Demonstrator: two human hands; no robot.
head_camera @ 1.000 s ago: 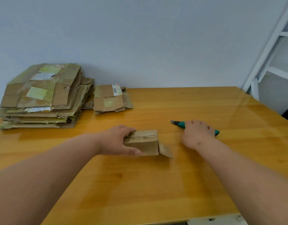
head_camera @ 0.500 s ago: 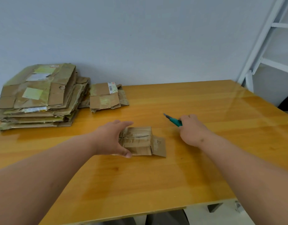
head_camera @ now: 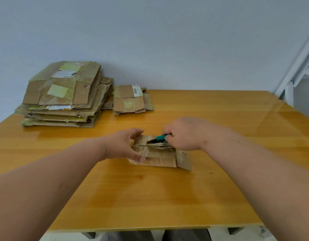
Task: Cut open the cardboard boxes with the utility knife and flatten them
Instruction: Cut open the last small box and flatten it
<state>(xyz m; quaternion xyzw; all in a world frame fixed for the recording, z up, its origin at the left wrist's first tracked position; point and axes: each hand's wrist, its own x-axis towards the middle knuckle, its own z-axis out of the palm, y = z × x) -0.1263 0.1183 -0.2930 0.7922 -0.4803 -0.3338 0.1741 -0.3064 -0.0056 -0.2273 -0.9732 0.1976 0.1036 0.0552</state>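
A small brown cardboard box (head_camera: 159,156) lies in the middle of the wooden table (head_camera: 150,197), one end flap sticking out at its right. My left hand (head_camera: 124,146) grips the box's left end, thumb at the front, fingers curled over the top. My right hand (head_camera: 183,134) holds the teal utility knife (head_camera: 159,137) above the box, with the blade tip pointing left at the taped seam on top. Most of the knife handle is hidden inside my fist.
A tall stack of flattened cardboard boxes (head_camera: 63,96) sits at the table's back left. A smaller flattened pile (head_camera: 131,100) lies right of it. A white metal frame (head_camera: 296,70) stands past the table's right back corner. The near table edge runs below my forearms.
My right hand picked the knife up off the table and brought it left onto the top of the box. My left hand kept its hold on the box, which turned slightly.
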